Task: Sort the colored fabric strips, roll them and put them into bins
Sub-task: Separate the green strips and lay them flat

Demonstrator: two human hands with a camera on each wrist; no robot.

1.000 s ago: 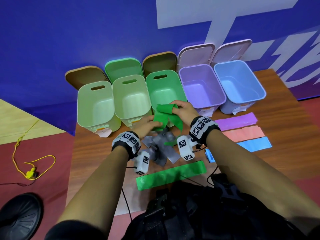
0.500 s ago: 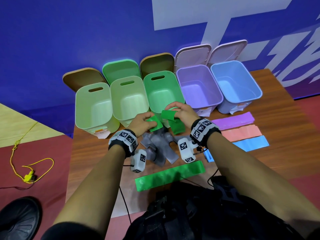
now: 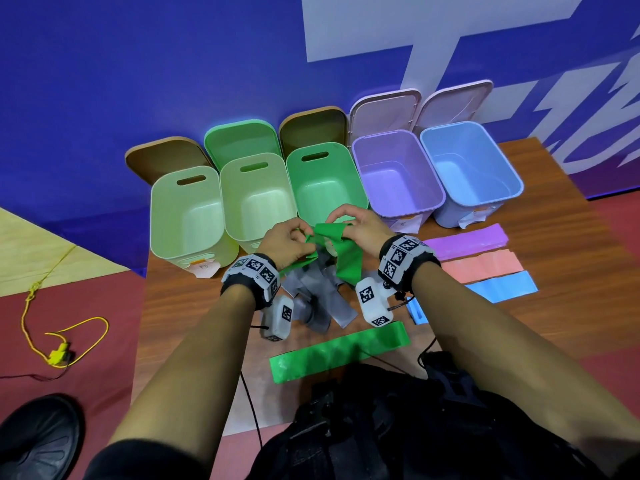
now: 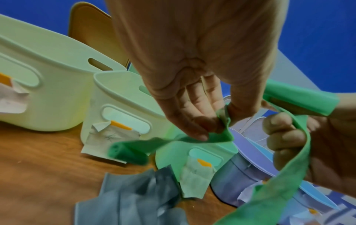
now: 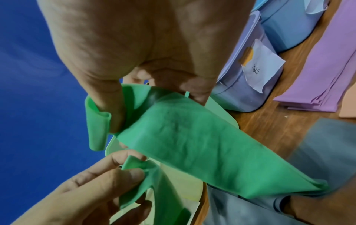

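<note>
Hands [image 3: 360,230] pinch green strip [image 3: 348,263] above table edge

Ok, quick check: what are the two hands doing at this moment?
Left hand: fingers pinch one part of the green fabric strip.
Right hand: grips the same strip, with its end wrapped over the fingers.

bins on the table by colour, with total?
Pale green bins: 2
Deeper green bin: 1
Purple bin: 1
Blue bin: 1
Total: 5, all open and in one row along the back of the table.
</note>
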